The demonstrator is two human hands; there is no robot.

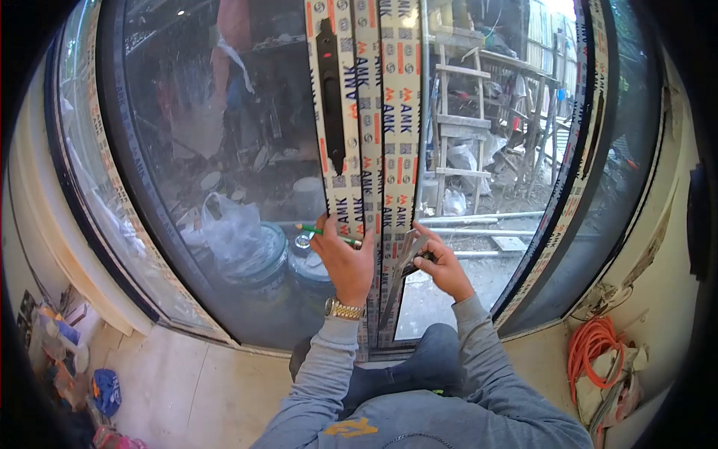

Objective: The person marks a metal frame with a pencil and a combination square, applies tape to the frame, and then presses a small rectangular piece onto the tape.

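A sliding door frame wrapped in printed AMK protective film stands upright in front of me. My left hand rests against the left profile, with a green pencil held across its fingers. A long black handle plate is set in that profile, above the hand. My right hand is closed on a flat metal tool with straight edges, held against the right profile. Its exact kind is hard to make out, as the fingers cover part of it.
Glass panes flank the profiles. Behind them show lidded buckets, a plastic bag and a wooden ladder. A coiled orange hose lies at right. Bags and a blue item lie on the floor at left.
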